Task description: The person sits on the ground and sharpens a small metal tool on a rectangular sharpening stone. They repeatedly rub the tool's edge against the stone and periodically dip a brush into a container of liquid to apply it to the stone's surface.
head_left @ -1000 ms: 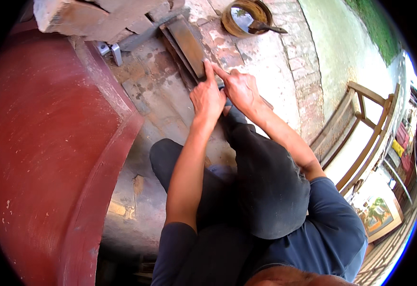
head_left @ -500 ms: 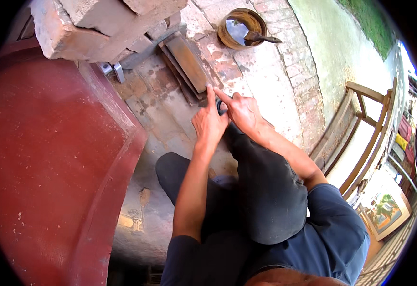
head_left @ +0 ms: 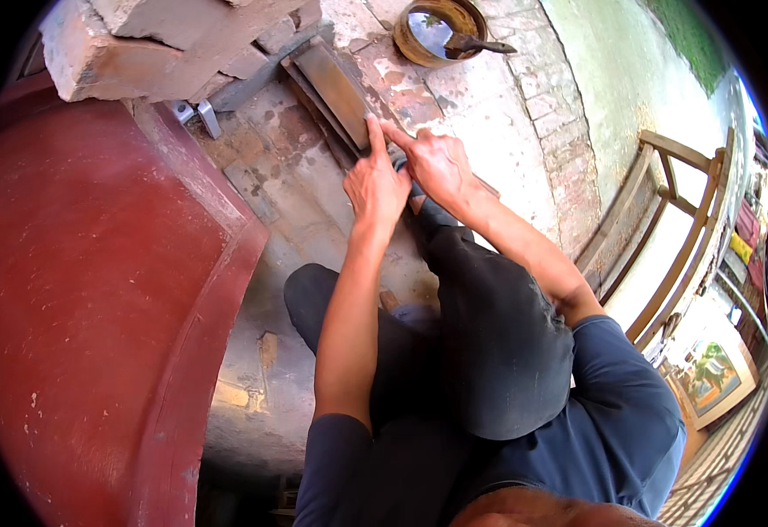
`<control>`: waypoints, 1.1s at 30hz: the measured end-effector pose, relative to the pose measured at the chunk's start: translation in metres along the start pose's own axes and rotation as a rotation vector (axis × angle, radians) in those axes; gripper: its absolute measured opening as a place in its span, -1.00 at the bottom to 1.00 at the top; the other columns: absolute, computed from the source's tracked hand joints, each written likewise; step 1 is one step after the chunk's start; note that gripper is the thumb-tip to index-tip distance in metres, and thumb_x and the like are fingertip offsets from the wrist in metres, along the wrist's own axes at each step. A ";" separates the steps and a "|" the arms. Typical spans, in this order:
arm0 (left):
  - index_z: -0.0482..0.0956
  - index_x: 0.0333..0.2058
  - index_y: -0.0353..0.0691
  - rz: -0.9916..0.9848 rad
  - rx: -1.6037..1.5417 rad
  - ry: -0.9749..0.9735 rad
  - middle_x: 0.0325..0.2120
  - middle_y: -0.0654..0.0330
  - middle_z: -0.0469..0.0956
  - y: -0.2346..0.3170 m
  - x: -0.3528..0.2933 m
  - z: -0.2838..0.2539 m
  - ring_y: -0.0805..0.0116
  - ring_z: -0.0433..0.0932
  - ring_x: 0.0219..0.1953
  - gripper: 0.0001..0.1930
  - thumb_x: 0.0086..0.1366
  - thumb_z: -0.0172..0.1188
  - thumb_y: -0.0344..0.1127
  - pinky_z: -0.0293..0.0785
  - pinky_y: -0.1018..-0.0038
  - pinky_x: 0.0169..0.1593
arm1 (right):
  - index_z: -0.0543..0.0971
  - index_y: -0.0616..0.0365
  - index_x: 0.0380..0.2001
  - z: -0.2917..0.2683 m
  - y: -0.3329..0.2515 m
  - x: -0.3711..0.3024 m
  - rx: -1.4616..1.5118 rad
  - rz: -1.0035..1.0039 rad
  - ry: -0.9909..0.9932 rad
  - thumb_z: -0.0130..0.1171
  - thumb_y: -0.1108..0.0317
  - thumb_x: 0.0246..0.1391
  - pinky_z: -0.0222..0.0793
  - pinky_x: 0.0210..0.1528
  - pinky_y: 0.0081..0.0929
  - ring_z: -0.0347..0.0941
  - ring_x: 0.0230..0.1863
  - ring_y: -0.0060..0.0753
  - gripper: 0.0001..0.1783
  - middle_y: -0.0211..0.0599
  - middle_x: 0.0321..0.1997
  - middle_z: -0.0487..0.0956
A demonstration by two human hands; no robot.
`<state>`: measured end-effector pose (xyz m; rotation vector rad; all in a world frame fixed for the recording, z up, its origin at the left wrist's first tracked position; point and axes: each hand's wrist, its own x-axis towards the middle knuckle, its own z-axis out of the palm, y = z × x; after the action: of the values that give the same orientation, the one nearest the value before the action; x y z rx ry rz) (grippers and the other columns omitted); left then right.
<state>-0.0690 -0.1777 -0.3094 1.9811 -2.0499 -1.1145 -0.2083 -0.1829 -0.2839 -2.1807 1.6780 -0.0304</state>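
On the paving in front of me lies a long brown block [head_left: 333,83] with a smooth top, resembling a whetstone, on a darker base. My left hand [head_left: 377,186] reaches its near end, index finger stretched onto the top and the other fingers curled. Close beside it, my right hand [head_left: 441,171] also points its index finger at that end, its remaining fingers bent. Both hands appear closed around something small and dark between them, mostly hidden by the fingers. My raised right knee [head_left: 502,351] is under the right forearm.
A round brown bowl [head_left: 406,51] of water with a brush [head_left: 476,42] across its rim stands beyond the block. Stacked bricks [head_left: 138,66] rise at the upper left. A red panel [head_left: 94,290] fills the left side; a wooden frame [head_left: 608,211] stands right.
Both hands have slid forward, away from me, onto the near end of the block. The view has tilted slightly, so the bowl and bricks appear higher.
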 end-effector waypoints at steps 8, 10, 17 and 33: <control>-0.04 0.57 -0.17 -0.010 0.032 -0.067 -0.50 -0.14 0.68 0.001 -0.019 0.015 -0.20 0.71 -0.40 0.02 0.29 0.38 -0.06 0.61 -0.04 -0.28 | 0.49 -0.05 0.42 0.012 0.006 -0.029 0.049 0.037 -0.022 0.25 0.45 -0.01 0.60 -0.39 -0.16 0.68 -0.43 0.02 -0.19 0.04 -0.47 0.64; -0.02 0.56 -0.19 -0.010 0.008 -0.040 -0.51 -0.13 0.68 0.000 0.000 0.004 -0.19 0.70 -0.43 0.03 0.28 0.41 -0.09 0.59 -0.06 -0.30 | 0.46 -0.08 0.44 0.008 0.003 -0.005 0.027 0.044 0.008 0.26 0.43 -0.01 0.60 -0.37 -0.12 0.68 -0.39 0.05 -0.15 0.06 -0.48 0.66; -0.08 0.58 -0.15 -0.043 0.026 -0.166 -0.45 -0.13 0.70 0.005 -0.025 0.009 -0.19 0.72 -0.38 0.05 0.29 0.38 -0.07 0.63 -0.04 -0.24 | 0.46 -0.13 0.44 0.013 0.006 -0.034 0.043 0.088 -0.136 0.25 0.47 -0.02 0.62 -0.37 -0.13 0.69 -0.40 0.11 -0.14 0.15 -0.38 0.65; -0.05 0.58 -0.10 -0.052 0.011 -0.084 -0.46 -0.18 0.69 -0.004 -0.013 0.010 -0.25 0.70 -0.40 0.10 0.22 0.44 0.00 0.58 -0.07 -0.29 | 0.44 0.01 0.46 0.012 0.007 -0.020 0.140 0.025 -0.042 0.27 0.44 -0.07 0.61 -0.30 -0.15 0.67 -0.37 0.04 -0.11 0.04 -0.42 0.68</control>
<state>-0.0687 -0.1613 -0.3135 2.0370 -2.0600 -1.2197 -0.2176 -0.1620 -0.2928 -2.0436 1.6284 -0.0919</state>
